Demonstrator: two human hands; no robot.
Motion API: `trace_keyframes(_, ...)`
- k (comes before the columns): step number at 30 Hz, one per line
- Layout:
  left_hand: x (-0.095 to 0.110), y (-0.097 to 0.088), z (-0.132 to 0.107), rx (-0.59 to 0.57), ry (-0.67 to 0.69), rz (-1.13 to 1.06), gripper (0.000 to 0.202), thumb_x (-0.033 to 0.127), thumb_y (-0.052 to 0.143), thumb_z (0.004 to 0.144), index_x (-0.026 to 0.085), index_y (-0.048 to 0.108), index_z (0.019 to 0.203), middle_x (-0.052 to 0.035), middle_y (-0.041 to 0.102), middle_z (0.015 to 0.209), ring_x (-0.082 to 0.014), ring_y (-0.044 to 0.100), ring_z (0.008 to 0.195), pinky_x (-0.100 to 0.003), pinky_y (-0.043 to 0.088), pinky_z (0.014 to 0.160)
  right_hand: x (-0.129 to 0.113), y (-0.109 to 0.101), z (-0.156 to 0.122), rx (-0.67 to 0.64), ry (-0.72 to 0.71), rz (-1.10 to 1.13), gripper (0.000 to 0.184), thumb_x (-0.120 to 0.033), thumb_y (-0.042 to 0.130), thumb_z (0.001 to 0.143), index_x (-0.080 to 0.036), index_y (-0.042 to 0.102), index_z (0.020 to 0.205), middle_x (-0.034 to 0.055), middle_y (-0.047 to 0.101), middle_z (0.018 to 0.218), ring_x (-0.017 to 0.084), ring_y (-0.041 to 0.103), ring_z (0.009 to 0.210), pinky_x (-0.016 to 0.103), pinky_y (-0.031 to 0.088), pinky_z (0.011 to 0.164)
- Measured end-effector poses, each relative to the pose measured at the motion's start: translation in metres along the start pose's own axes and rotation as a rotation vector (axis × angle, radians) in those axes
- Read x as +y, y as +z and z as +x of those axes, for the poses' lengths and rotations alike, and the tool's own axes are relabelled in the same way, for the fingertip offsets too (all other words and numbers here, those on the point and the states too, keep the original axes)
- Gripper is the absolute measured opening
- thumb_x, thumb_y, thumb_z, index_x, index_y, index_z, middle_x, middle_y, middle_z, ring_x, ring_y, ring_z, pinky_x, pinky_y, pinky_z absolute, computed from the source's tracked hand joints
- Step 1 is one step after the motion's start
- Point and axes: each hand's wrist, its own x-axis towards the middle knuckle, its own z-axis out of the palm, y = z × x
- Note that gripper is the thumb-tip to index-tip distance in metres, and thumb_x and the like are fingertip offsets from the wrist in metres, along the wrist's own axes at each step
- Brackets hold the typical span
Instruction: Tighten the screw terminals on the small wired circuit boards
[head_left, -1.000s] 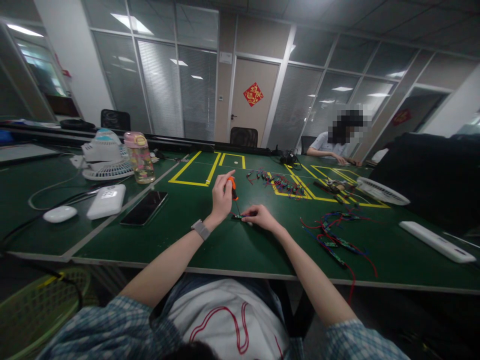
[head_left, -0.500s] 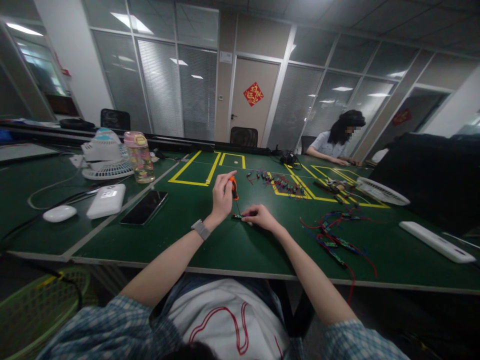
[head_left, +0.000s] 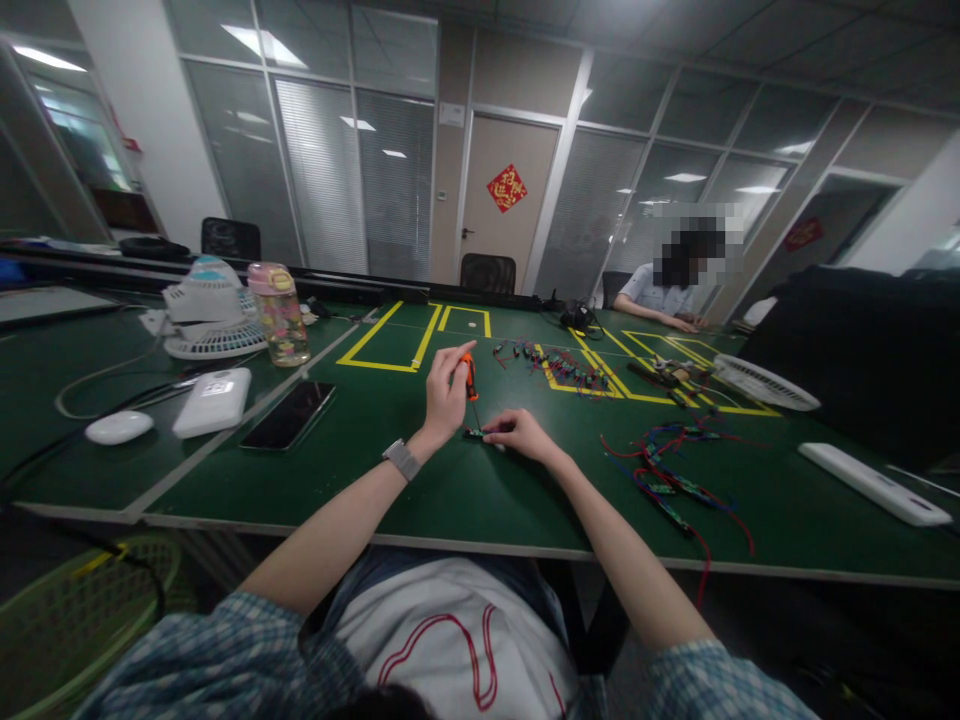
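My left hand (head_left: 447,388) grips an orange and black screwdriver (head_left: 470,378) by its handle, the shaft pointing down. The tip meets a small green circuit board (head_left: 474,433) lying on the green table. Closed on that board's right end is my right hand (head_left: 519,434), thumb and fingers pinched together. The fingers hide part of the board. To the right lie several green boards with red and blue wires (head_left: 660,488). Farther back sits a row of small wired boards (head_left: 555,365).
A phone (head_left: 289,416), a white power bank (head_left: 213,402), a mouse (head_left: 120,427), a bottle (head_left: 278,315) and a white fan (head_left: 210,310) are on the left. A long white device (head_left: 872,484) lies at right. Another person (head_left: 660,295) sits across the table.
The screwdriver handle appears slightly turned in my left hand. Both hands stay in nearly the same place, and the board has not visibly moved.
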Motion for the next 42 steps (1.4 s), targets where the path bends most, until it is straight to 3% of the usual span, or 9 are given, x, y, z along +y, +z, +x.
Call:
trace_keyframes(4,-0.0032,0.0011,0.0004,-0.002,-0.02,-0.016,0.029,0.023,0.04,0.096,0.023,0.059,0.118,-0.0053,0.061,0.105,-0.0166,0.058,0.096,-0.031,0.047,0.084,0.0008,-0.0002,0.0001,-0.002,-0.001,-0.007,0.026,-0.028,0.075,0.067,-0.014,0.077,0.088,0.0031,0.068,0.068,0.012,0.054,0.058,0.024,0.042,0.057)
trace_keyframes(11,0.003,0.0005,0.0,0.003,0.018,0.086,0.017,0.028,0.057,0.089,0.024,0.065,0.103,-0.0034,0.055,0.091,-0.0152,0.054,0.082,-0.029,0.047,0.075,0.0016,-0.0001,0.0006,0.009,-0.01,-0.011,0.024,-0.027,0.076,0.066,-0.014,0.077,0.086,0.0036,0.069,0.071,0.013,0.056,0.062,0.024,0.042,0.059)
trace_keyframes(19,-0.0014,0.0002,0.0006,-0.014,-0.008,0.011,0.032,0.022,0.037,0.096,0.024,0.06,0.118,-0.0057,0.059,0.104,-0.0161,0.057,0.096,-0.03,0.047,0.084,-0.0023,-0.0004,-0.0008,-0.006,0.002,0.007,0.024,-0.026,0.075,0.067,-0.013,0.077,0.087,0.0036,0.069,0.067,0.012,0.054,0.057,0.024,0.042,0.057)
trace_keyframes(24,-0.0053,0.0029,-0.0004,-0.034,-0.045,-0.057,0.029,0.026,0.042,0.095,0.023,0.058,0.12,-0.0053,0.062,0.101,-0.0147,0.059,0.085,-0.029,0.049,0.077,-0.0042,-0.0011,-0.0005,0.001,-0.003,-0.007,0.022,-0.025,0.075,0.066,-0.014,0.078,0.086,0.0037,0.069,0.069,0.012,0.054,0.059,0.024,0.041,0.059)
trace_keyframes(29,0.0006,0.0026,-0.0015,-0.01,0.009,0.01,0.021,0.03,0.056,0.089,0.023,0.064,0.108,-0.0036,0.057,0.094,-0.0144,0.056,0.084,-0.027,0.048,0.076,-0.0012,0.0,0.0002,0.007,0.0,0.008,0.023,-0.024,0.076,0.066,-0.013,0.077,0.086,0.0034,0.069,0.07,0.012,0.054,0.06,0.024,0.041,0.059)
trace_keyframes(36,0.0001,-0.0002,0.0,-0.026,-0.007,-0.005,0.033,0.022,0.036,0.097,0.023,0.06,0.12,-0.0057,0.059,0.103,-0.0159,0.057,0.093,-0.029,0.047,0.081,-0.0006,0.0002,-0.0003,0.009,-0.006,0.004,0.024,-0.025,0.076,0.066,-0.013,0.078,0.087,0.0036,0.069,0.069,0.012,0.054,0.058,0.024,0.04,0.057)
trace_keyframes(42,0.0016,0.0002,-0.0001,0.028,0.004,0.032,0.022,0.024,0.051,0.091,0.021,0.065,0.109,-0.0036,0.057,0.091,-0.0137,0.055,0.08,-0.026,0.046,0.073,-0.0028,-0.0007,-0.0005,0.004,0.004,-0.001,0.023,-0.025,0.075,0.066,-0.013,0.077,0.086,0.0038,0.069,0.07,0.012,0.054,0.059,0.024,0.04,0.058)
